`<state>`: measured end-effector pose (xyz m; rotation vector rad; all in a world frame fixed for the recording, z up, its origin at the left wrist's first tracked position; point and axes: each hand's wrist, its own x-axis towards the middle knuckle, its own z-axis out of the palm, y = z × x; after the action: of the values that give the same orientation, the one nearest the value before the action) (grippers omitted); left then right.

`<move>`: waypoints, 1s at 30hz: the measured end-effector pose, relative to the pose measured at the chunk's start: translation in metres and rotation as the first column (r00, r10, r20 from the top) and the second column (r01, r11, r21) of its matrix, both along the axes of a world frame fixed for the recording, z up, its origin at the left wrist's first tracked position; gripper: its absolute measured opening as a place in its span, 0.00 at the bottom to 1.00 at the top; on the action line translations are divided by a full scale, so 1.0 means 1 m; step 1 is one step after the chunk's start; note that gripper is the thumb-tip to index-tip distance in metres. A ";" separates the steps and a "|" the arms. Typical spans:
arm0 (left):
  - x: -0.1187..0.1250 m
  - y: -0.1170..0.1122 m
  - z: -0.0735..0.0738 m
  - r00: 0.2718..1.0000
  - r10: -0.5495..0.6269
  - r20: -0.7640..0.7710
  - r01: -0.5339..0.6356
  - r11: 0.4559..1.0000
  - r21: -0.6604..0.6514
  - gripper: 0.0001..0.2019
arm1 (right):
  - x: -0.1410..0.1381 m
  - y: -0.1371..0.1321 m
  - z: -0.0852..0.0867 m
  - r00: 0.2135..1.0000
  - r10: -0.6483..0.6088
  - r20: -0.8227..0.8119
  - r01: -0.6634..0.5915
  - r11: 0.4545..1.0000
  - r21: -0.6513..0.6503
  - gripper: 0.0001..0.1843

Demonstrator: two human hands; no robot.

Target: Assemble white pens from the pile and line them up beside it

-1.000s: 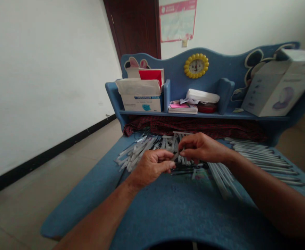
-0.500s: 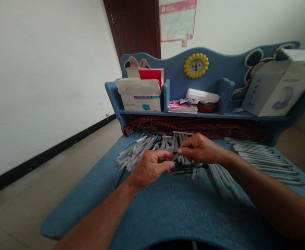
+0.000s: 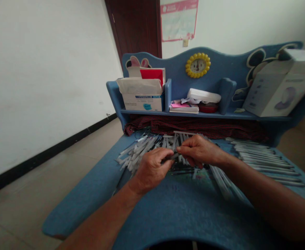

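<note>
Over the middle of the blue desk, my left hand (image 3: 155,165) and my right hand (image 3: 199,151) meet closely, both closed in a pinch. Between their fingertips is a short, thin piece of a pen (image 3: 175,156), mostly covered by the fingers. A loose pile of translucent pen barrels (image 3: 137,152) lies beyond and left of my left hand. Thin black pen parts (image 3: 182,170) lie just below the hands. Under my right wrist a bundle of clear tubes (image 3: 222,182) slants toward me. Farther right, pens lie side by side in a row (image 3: 264,159).
A blue shelf (image 3: 138,111) runs along the desk's back, holding a mask box (image 3: 142,100), papers (image 3: 183,108) and a large white box (image 3: 272,90). Dark red checked cloth (image 3: 168,125) is bunched beneath it. A yellow flower-shaped clock (image 3: 198,65) hangs above.
My left hand has turned slightly, its fingers closing nearer my right fingertips around the pen piece. My right hand stays almost in place. The view has shifted a little.
</note>
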<state>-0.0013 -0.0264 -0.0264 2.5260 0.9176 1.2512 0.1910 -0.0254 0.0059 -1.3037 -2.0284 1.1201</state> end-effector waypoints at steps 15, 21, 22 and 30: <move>-0.004 0.002 0.010 0.990 -0.037 -0.135 0.004 0.971 -0.240 0.06 | 0.007 0.003 0.005 0.996 -0.072 -0.052 0.073 0.997 0.004 0.20; -0.003 0.003 0.004 0.988 0.019 -0.151 -0.030 0.997 -0.070 0.04 | 0.003 0.001 0.007 0.991 -0.112 -0.077 0.105 0.991 -0.088 0.19; -0.003 0.004 0.003 0.987 0.029 -0.160 -0.036 0.999 -0.039 0.04 | 0.002 0.001 0.007 0.990 -0.118 -0.079 0.111 0.989 -0.097 0.19; -0.006 0.007 -0.003 0.966 0.136 -0.220 -0.099 0.980 0.170 0.04 | -0.003 0.000 0.007 0.979 -0.189 -0.078 0.176 0.973 -0.146 0.19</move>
<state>-0.0070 -0.0197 -0.0299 2.8268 1.0714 1.1173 0.1880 -0.0251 0.0132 -1.4470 -1.7516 1.2281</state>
